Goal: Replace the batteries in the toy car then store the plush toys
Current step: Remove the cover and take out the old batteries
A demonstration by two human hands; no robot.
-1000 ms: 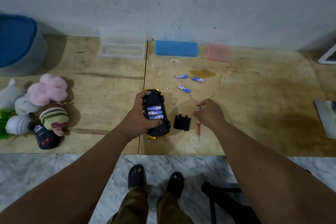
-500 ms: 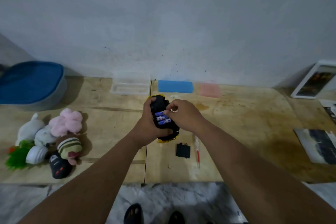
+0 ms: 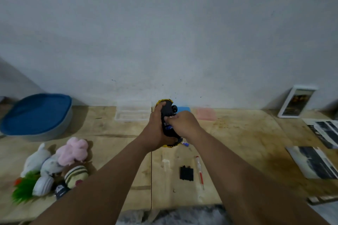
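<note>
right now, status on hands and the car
Left hand grips toy car, underside up. Right hand at batteries. Cover off, on table. Nothing blocking.

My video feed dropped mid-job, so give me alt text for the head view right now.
The left hand holds the upturned toy car above the wooden table while the right hand works at its open battery bay. The black battery cover and red screwdriver lie nearer, plush toys far left.

Rough stained wood table [image 3: 237, 142]; seemingly fuzzy plush toys [image 3: 73, 151].
</note>
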